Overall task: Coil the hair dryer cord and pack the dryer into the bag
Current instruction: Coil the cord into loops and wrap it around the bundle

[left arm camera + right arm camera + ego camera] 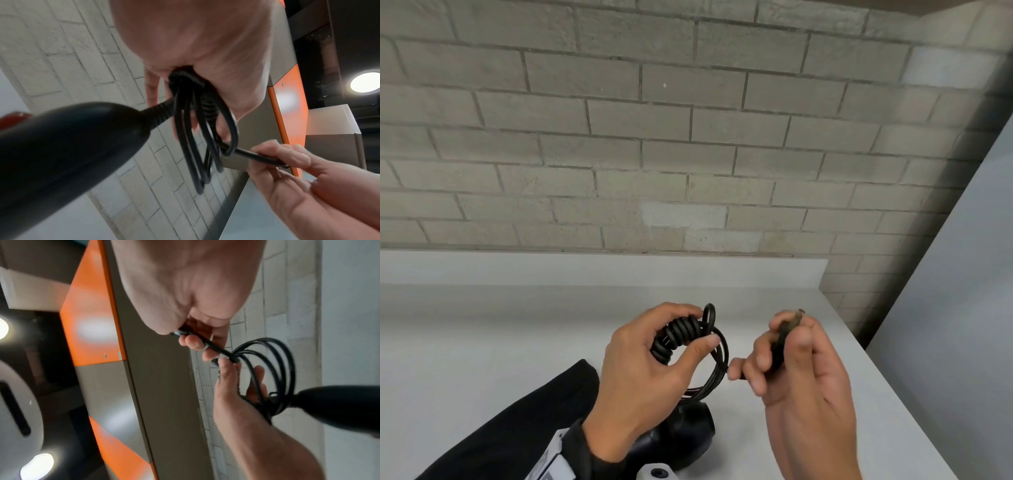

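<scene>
My left hand (688,329) grips a bundle of black cord (678,337), with several turns wound round it and loose loops (719,363) hanging beside my thumb. The same loops (197,138) dangle under my palm in the left wrist view. My right hand (780,342) pinches the plug end (789,330) upright, just right of the coil; a short stretch of cord (218,350) runs from it to the loops (271,369). The black hair dryer (681,435) is below my left hand, its handle (72,146) joined to the cord. A black bag (524,421) lies at the lower left.
The white table (482,325) ends at a low white upstand (585,267) against a grey brick wall (654,137). A pale panel (962,274) stands beyond the table's right edge. Orange and grey panels (92,305) and round lamps (365,82) show overhead.
</scene>
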Demonstrator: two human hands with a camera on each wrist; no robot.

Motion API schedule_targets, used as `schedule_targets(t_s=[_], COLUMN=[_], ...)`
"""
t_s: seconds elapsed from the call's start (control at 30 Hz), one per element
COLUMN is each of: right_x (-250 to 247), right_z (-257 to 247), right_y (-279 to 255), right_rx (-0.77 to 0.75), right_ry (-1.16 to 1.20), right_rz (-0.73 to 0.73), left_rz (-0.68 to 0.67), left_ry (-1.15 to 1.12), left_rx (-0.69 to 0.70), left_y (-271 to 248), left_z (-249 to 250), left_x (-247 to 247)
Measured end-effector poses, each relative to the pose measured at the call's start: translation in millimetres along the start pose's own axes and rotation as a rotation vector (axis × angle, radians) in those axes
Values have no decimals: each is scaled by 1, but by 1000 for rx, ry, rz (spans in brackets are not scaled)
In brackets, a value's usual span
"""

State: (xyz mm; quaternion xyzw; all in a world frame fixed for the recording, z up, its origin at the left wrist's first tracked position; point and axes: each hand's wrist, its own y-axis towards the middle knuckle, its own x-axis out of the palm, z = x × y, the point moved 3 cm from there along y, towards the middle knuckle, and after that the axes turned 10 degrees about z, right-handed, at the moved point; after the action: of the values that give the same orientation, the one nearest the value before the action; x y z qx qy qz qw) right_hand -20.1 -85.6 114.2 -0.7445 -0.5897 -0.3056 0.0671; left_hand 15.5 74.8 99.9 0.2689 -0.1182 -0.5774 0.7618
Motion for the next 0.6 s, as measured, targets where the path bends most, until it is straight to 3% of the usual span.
schedule_targets(t_s=[0.27, 0.5, 0.6], right_x=[18, 26, 28], right_z=[-15, -26, -27], right_y=[16, 25, 25], right_rx=[-20, 29, 30], right_ry=[-521, -636, -658], right_rz=[-370, -357, -345], left_rz=[-23, 21, -21], left_ry=[85, 178, 227], left_rx=[121, 163, 169], left_y=[-3, -5, -5], left_z=[3, 4, 9], left_x=[-2, -1, 0])
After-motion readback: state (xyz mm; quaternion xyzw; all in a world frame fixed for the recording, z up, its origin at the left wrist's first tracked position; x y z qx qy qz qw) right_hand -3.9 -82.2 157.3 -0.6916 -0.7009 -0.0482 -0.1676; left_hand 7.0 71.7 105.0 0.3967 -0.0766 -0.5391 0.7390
